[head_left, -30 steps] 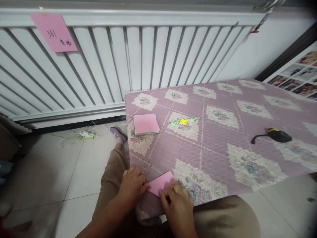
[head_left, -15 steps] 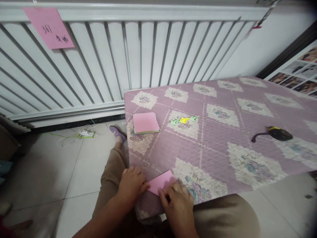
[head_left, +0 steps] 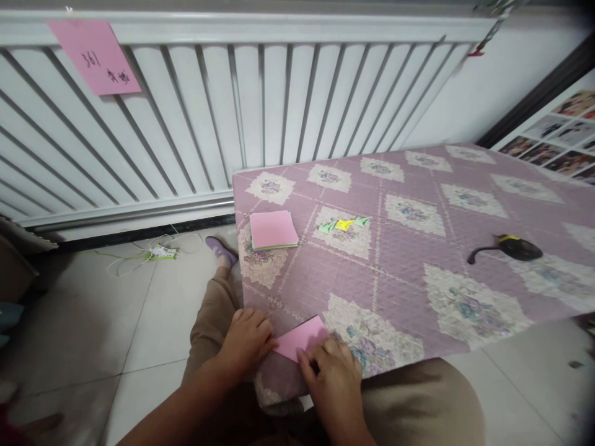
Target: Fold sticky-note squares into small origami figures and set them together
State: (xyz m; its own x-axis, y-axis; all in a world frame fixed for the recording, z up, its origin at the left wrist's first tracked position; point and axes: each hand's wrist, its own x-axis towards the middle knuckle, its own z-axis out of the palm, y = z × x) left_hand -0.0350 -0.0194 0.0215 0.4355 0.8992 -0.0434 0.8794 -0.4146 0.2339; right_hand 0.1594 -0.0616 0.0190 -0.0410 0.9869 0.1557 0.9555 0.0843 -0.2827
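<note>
A folded pink paper (head_left: 301,337) lies near the front left corner of the cloth-covered table (head_left: 325,272). My left hand (head_left: 248,339) pinches its left end, fingers curled. On its right end, my right hand (head_left: 332,371) presses with thumb and bent fingers. Farther back at the left sits a stack of square papers (head_left: 273,229), pink on top. To its right are small folded pieces, a yellow one (head_left: 344,225) between green ones (head_left: 361,221).
A dark object with a curved stem (head_left: 518,248) rests on the table's right side. Behind the table stands a white radiator (head_left: 274,99) bearing a pink note (head_left: 95,59). A power strip (head_left: 162,252) with cables lies on the floor at left.
The view has shifted slightly. Both hands stay at the two ends of the folded pink paper, with hardly any movement.
</note>
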